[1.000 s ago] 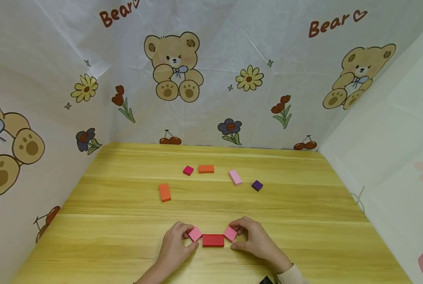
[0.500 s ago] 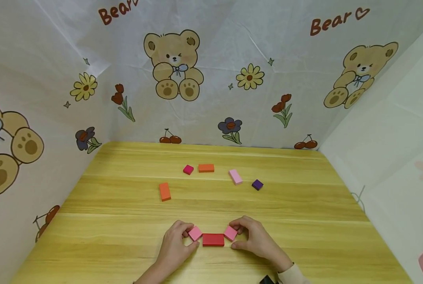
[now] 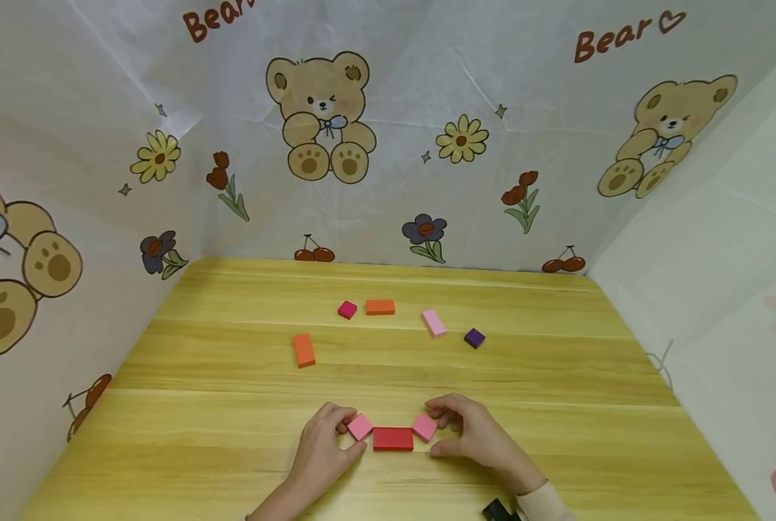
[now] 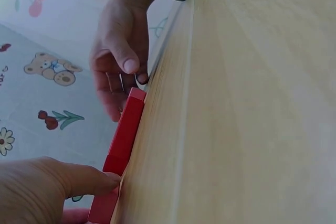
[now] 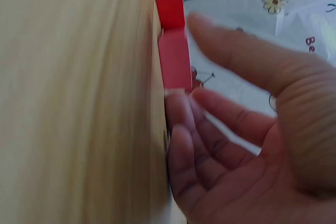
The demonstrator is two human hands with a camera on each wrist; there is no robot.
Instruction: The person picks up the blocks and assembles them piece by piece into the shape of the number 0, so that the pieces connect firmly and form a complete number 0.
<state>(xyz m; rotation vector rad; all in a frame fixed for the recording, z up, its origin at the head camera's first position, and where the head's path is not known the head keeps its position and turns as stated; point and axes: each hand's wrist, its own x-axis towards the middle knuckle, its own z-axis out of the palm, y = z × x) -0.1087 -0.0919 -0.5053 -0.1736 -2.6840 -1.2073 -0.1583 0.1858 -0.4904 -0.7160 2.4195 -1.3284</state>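
Observation:
A red rectangular block (image 3: pixel 393 438) lies on the table, with a pink square block at each end, both turned cornerwise and meeting it at a corner. My left hand (image 3: pixel 323 445) holds the left pink block (image 3: pixel 360 427) between thumb and fingers; in the left wrist view the thumb (image 4: pixel 97 181) rests on its side. My right hand (image 3: pixel 475 436) is spread around the right pink block (image 3: pixel 424 428). Its thumb stands off from that block, while in the right wrist view some fingertips (image 5: pixel 180 106) are close to the block's end (image 5: pixel 176 59); contact is unclear.
Farther back lie a small crimson block (image 3: pixel 347 310), an orange block (image 3: pixel 380 307), a light pink block (image 3: pixel 434 323), a dark purple block (image 3: pixel 474 338) and another orange block (image 3: pixel 304 350). A bear-print cloth (image 3: pixel 388 195) rises behind the wooden table (image 3: pixel 557 405).
My right hand has loosened and drawn slightly right, away from the right pink block. The left hand and the blocks keep their arrangement; the head view has shifted slightly.

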